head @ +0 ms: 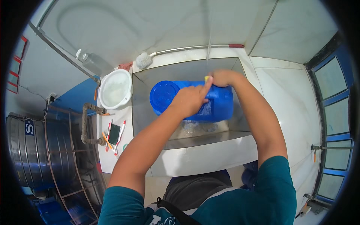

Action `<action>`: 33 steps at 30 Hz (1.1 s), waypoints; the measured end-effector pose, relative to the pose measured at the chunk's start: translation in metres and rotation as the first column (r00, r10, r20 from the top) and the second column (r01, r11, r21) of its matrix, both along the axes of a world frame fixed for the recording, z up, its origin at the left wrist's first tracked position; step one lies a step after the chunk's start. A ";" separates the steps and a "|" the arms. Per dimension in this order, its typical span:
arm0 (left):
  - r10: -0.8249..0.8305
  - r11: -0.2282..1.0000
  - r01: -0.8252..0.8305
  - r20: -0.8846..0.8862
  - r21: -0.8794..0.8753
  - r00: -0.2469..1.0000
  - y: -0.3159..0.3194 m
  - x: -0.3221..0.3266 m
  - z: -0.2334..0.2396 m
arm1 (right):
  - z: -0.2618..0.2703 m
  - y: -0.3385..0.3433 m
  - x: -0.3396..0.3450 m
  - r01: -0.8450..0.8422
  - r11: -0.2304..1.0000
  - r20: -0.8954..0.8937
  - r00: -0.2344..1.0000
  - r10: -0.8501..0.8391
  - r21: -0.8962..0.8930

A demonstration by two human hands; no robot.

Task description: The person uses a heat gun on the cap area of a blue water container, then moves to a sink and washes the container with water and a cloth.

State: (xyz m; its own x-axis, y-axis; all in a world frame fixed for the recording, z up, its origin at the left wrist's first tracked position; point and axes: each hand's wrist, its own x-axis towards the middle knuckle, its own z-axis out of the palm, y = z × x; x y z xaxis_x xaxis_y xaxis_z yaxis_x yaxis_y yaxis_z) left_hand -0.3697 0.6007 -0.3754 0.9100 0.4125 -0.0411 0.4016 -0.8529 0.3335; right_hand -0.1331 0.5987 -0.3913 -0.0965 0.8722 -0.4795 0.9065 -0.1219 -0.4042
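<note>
A blue plastic drum (222, 108) with a round screw lid (163, 95) lies on its side in the sink basin (240, 128). My left hand (189, 101) grips the drum around its middle, index finger stretched toward my right hand (223, 77). That hand is curled at the drum's far edge. A small yellow piece (206, 78), possibly sponge, shows at its fingertips; the rest of it is hidden. Behind my hands a thin stream of water (208, 47) runs down. Wet streaks shine on the drum's side, and water lies on the basin floor below it.
On the left ledge stand a white plastic basin (116, 88) of cloudy water, a dark green scouring pad (114, 134) and several toothbrushes (121, 133). A long-handled brush (144, 60) lies along the back ledge. Pipes with a valve (85, 123) jut out at the left.
</note>
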 end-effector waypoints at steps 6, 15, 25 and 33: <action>0.530 0.848 -0.507 0.226 -0.154 0.818 0.011 0.017 -0.028 | -0.022 -0.046 -0.066 0.228 0.416 -0.119 0.956 -0.270 0.880; 0.961 0.142 -0.001 0.138 -0.990 0.240 -0.041 -0.110 0.054 | -0.051 -0.052 -0.092 0.788 0.422 -0.677 0.608 -0.415 0.449; 1.000 -0.024 0.160 -0.026 -0.987 -0.007 -0.067 -0.205 0.066 | -0.011 -0.075 -0.135 0.420 0.241 -0.452 0.886 0.100 0.875; 0.997 0.071 0.298 0.063 -0.952 -0.037 -0.082 -0.232 0.048 | -0.006 -0.121 -0.199 0.228 0.446 -0.317 0.939 0.136 0.866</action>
State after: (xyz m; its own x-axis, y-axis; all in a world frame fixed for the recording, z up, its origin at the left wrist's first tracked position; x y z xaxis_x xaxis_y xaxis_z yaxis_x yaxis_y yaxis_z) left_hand -0.6018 0.5186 -0.3269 0.1286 0.9376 -0.3231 -0.5871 0.3345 0.7371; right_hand -0.3320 0.4777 -0.3976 -0.0160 0.8000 0.5999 0.7182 0.4266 -0.5497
